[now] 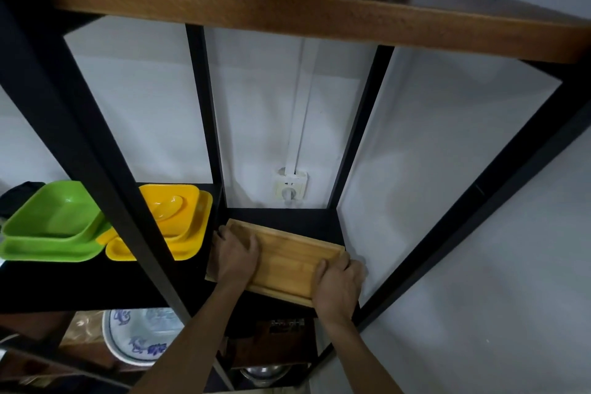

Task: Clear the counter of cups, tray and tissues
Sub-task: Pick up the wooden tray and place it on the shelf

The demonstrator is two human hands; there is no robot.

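Note:
A rectangular wooden tray (287, 261) lies flat on the black shelf (281, 214) of a rack, in its right-hand bay. My left hand (235, 254) grips the tray's left end, fingers curled over the rim. My right hand (339, 281) grips its near right corner, thumb on top. The tray is empty. No cups or tissues are in view.
Green square dishes (54, 224) and yellow square dishes (179, 217) are stacked on the same shelf to the left. Black uprights (204, 112) frame the bay. A wall socket (289, 187) sits behind. A wooden shelf (287, 6) is overhead. A blue-patterned plate (137, 336) lies below.

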